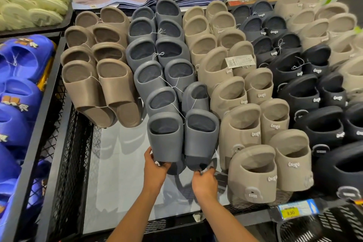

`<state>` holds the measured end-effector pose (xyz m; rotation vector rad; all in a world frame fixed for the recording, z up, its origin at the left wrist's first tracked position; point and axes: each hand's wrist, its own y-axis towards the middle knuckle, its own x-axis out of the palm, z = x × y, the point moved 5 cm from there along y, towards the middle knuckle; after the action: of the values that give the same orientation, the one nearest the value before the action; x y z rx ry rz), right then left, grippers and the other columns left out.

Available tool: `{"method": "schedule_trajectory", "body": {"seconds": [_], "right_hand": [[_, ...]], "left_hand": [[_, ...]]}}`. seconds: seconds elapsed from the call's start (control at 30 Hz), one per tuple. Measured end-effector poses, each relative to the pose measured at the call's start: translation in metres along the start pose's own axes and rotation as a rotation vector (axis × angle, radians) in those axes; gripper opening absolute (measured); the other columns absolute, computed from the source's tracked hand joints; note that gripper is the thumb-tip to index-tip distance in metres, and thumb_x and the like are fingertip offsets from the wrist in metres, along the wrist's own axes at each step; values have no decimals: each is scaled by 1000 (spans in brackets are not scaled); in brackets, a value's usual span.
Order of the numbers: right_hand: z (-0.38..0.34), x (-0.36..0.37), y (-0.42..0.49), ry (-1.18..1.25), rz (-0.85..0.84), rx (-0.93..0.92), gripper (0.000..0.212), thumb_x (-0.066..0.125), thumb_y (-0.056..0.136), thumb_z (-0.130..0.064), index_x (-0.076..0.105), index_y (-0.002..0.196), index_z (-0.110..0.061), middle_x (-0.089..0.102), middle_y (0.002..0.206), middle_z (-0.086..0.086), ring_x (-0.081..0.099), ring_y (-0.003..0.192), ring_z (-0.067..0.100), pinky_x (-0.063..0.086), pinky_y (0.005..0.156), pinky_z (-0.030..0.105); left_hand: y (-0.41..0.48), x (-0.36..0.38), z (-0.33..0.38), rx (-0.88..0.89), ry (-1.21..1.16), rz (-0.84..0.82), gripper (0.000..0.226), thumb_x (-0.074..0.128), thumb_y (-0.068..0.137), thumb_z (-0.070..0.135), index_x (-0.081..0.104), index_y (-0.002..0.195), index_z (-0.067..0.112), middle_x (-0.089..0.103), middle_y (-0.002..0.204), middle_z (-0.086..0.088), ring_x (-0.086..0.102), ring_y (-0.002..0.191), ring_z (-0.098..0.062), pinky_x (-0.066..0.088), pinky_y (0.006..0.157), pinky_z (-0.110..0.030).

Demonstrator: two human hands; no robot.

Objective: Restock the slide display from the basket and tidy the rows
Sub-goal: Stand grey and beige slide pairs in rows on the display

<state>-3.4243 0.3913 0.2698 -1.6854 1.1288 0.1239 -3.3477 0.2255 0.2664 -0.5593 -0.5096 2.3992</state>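
Left hand (155, 165) and right hand (204, 180) each grip a toe of the front grey slide pair (182, 139); seat both evenly, toes level, tucked against the grey row (157, 49).

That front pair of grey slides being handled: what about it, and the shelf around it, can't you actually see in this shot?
Head view only:
- Toe ends of the grey slides: covered by the left hand and right hand, so each grip is unclear.
- White tag on a beige slide: print too small to read.
- Black basket: cut off by the bottom-right corner, contents hidden.
- Blue slides: cropped by the left edge.
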Motion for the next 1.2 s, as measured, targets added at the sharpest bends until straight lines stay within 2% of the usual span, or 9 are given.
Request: {"method": "schedule_trajectory", "body": {"seconds": [0.13, 0.23, 0.3, 0.4, 0.47, 0.53, 0.8, 1.1, 1.2], "right_hand": [[6, 5, -7, -95, -61, -5, 32, 42, 98, -28, 52, 119, -6, 63, 116, 16, 58, 105, 34, 45, 82, 36], [6, 7, -14, -203, -103, -43, 32, 41, 96, -32, 62, 104, -10, 65, 111, 12, 55, 93, 29, 42, 77, 34], [1, 5, -20, -296, -123, -72, 36, 39, 95, -35, 64, 105, -10, 65, 112, 11, 57, 97, 30, 44, 80, 35], [-10, -3, -34, -439, -141, -154, 39, 36, 96, -37, 63, 108, -12, 64, 115, 10, 59, 104, 30, 48, 86, 36], [-19, -10, -44, -537, -145, -246, 37, 35, 97, -35, 62, 108, -12, 63, 116, 8, 59, 106, 29, 46, 84, 35], [-29, -21, -56, -630, -135, -334, 34, 37, 98, -32, 63, 106, -11, 64, 117, 7, 59, 107, 27, 44, 80, 33], [-67, -59, -121, -1015, -55, -615, 30, 40, 98, -24, 63, 115, -16, 63, 123, 7, 58, 115, 28, 45, 92, 34], [-89, -23, -185, -1220, -157, -882, 36, 33, 102, -29, 66, 116, -19, 64, 124, 3, 57, 117, 24, 43, 94, 33], [-90, -15, -184, -1084, -254, -780, 39, 35, 102, -35, 65, 115, -13, 64, 123, 8, 58, 114, 28, 43, 88, 32]], "left_hand": [[-3, -4, -6, -74, 78, 13, 78, 77, 83, 17, 31, 146, 16, 50, 131, 0, 55, 114, -21, 48, 95, -37], [-13, -9, -9, -176, 289, -10, 73, 68, 90, 31, 31, 148, 8, 49, 143, -14, 50, 128, -32, 43, 102, -40], [-23, -13, -8, -239, 459, -78, 62, 60, 94, 34, 38, 143, 1, 50, 141, -17, 49, 128, -34, 40, 99, -36], [-36, -20, 3, -185, 740, -196, 34, 44, 101, 34, 61, 108, 6, 64, 116, -15, 59, 102, -29, 45, 90, -33], [-45, -25, 11, -127, 829, -233, 35, 41, 101, 37, 56, 79, 14, 63, 87, -5, 56, 81, -23, 48, 77, -32], [-57, -30, 21, -75, 907, -252, 39, 39, 100, 40, 48, 69, 18, 58, 76, 0, 53, 73, -20, 43, 67, -31], [-124, -59, 89, 158, 1166, -143, 43, 33, 103, 40, 64, 99, 11, 67, 106, -10, 61, 94, -29, 36, 71, -31], [-185, -119, 70, -60, 1083, 4, 41, 35, 103, 38, 62, 111, 9, 64, 116, -14, 59, 109, -33, 44, 84, -36], [-197, -131, 55, -91, 944, 72, 34, 39, 101, 37, 60, 106, 10, 65, 110, -14, 59, 106, -33, 45, 79, -37]]}}
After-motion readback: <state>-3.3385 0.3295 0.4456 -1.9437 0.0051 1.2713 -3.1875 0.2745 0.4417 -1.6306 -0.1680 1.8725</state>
